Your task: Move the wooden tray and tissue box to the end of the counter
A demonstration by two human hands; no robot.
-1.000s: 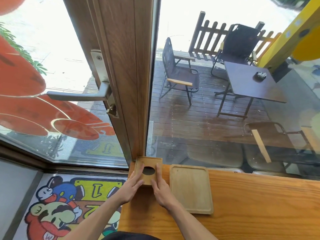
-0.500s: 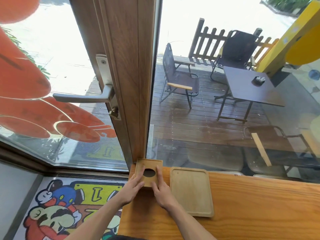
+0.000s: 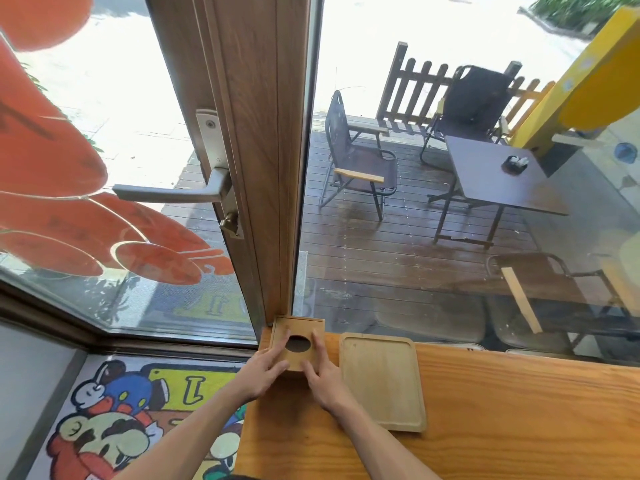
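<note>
A: Right, both hands are on the tissue box (image 3: 297,342) at the far left corner of the counter (image 3: 502,410), hard up by the door frame (image 3: 263,168).

B: How's the hold?

A: Left hand (image 3: 265,370) flat on the left half of the lid, right hand (image 3: 320,370) on the right half, fingers spread and pressing either side of the oval slot. Not wrapped round it, more palming than clamping.

B: I'd judge it light and rigid, a hollow wooden shell. Smooth lid, so it could slide under flat palms; the side walls look the surer place to grip.

A: Agreed. Pale wood, square-ish, dark oval hole on top.

B: And the wooden tray (image 3: 382,379)?

A: Just beside the box on its right, lying flat, apart from both hands. Same pale wood, rounded corners, a low raised rim. Stiff and thin, I'd guess; best taken by its long edges.
</note>
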